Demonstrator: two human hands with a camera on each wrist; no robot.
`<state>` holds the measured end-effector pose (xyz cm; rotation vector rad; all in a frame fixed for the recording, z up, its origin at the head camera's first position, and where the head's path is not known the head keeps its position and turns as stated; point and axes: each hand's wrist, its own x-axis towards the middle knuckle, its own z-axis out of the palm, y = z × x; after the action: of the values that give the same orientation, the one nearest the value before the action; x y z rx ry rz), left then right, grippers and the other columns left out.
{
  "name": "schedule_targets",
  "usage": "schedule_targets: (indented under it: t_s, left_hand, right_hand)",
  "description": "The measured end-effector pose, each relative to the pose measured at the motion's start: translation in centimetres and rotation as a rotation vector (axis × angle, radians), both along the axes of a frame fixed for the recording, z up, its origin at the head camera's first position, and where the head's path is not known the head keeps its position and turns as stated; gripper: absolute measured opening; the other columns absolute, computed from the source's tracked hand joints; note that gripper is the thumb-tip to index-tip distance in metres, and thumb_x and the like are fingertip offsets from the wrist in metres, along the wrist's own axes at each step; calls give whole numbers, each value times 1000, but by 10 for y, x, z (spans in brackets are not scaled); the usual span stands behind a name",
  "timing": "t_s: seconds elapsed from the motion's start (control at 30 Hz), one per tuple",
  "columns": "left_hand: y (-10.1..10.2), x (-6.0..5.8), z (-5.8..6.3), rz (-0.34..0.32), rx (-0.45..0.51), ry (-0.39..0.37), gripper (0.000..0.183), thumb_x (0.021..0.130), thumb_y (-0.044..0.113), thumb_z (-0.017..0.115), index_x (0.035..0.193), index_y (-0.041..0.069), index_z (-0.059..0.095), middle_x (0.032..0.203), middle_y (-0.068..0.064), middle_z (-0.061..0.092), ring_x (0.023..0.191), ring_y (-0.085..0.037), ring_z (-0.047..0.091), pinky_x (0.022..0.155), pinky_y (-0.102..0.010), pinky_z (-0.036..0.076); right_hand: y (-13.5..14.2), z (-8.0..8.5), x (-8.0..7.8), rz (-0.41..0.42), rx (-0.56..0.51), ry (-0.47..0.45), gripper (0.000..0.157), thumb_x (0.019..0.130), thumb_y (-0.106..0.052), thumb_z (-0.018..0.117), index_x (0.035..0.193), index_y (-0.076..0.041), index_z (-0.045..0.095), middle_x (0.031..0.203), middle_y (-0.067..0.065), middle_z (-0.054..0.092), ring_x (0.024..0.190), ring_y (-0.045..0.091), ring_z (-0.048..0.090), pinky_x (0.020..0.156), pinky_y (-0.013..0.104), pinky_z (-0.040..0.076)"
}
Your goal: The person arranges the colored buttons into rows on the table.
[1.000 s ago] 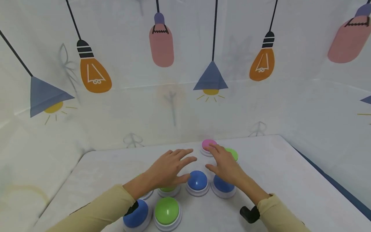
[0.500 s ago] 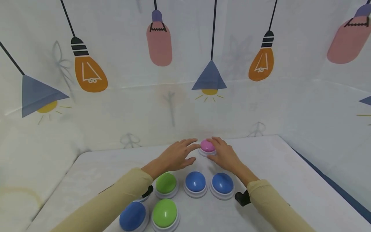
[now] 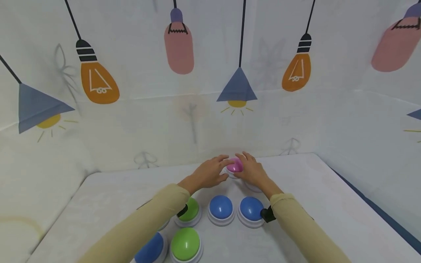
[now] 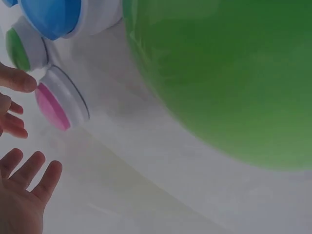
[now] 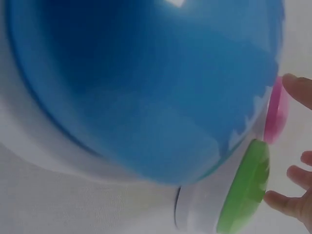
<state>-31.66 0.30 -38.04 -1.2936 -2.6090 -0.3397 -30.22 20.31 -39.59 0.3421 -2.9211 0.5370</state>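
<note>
- The pink button [image 3: 235, 166] sat on its white base near the far edge of the table [image 3: 332, 212], a little right of that edge's middle.
- The left hand [image 3: 208, 173] hung just beside the pink button on its left, fingers loosely spread; whether a fingertip touched it could not be told.
- The right hand [image 3: 252, 171] was at the pink button's other side, fingers spread and gently bent; contact here was unclear too.
- A light green button [image 5: 246, 187] stood beside the pink one, mostly hidden beneath the right hand in the head view.
- Nearer the front edge, two blue buttons [image 3: 221, 207] stood side by side, with a dark green button [image 3: 190, 210] to their left.
- Closer still to the front edge were a bright green button [image 3: 185, 244] and a large blue button [image 3: 150, 249], the latter partly behind the left sleeve [image 3: 141, 226].
- Black wrist pieces [image 3: 268, 214] showed at both cuffs.
- Past the far edge rose a pale wall [image 3: 210, 131] printed with lamps [image 3: 237, 86].
</note>
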Motion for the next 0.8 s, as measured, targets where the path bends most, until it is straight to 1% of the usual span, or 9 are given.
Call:
schedule_targets:
  t_s: [0.13,0.27,0.43,0.57,0.7,0.8]
  left_hand:
    - [9,-8,-8,15,-30,8,49,91,21,68,138,13,54,140,-16,54,118,-33,62,95,-45,53]
    - [16,-12,-15,38,-55,-13,50,91,20,68,138,13,54,140,-14,54,118,-31,61,97,-42,52]
    - [20,-16,-17,78,-72,-36,53,91,19,69,140,15,51,143,-14,51,122,-32,59,100,-42,50]
    - [23,-19,-18,99,-86,-64,54,91,20,68,142,16,49,146,-15,49,124,-33,58,101,-43,50]
    - [26,-20,-20,119,-136,-119,55,92,22,68,143,17,47,149,-16,46,123,-33,59,100,-43,50]
    - [27,-19,-21,121,-172,-201,56,93,21,68,145,17,47,152,-15,43,122,-33,60,100,-43,50]
  right_hand:
    - [3,-1,-5,-5,-8,-50,75,86,-26,77,147,-3,41,151,30,34,135,51,38,98,73,37]
    - [6,-3,-9,16,5,-95,73,87,-25,75,148,-4,40,153,31,32,135,52,39,99,73,37]
    - [7,1,-13,41,44,-123,74,87,-24,75,148,-3,39,153,31,32,135,52,39,98,72,39]
    - [8,4,-15,49,53,-135,76,87,-22,76,149,-2,38,152,31,32,133,53,40,97,70,40]
    - [8,3,-20,64,45,-172,77,87,-21,75,150,-2,35,152,33,30,133,52,42,99,68,40]
    - [8,3,-22,63,18,-240,77,89,-20,73,152,-3,33,153,32,30,134,51,42,103,66,38]
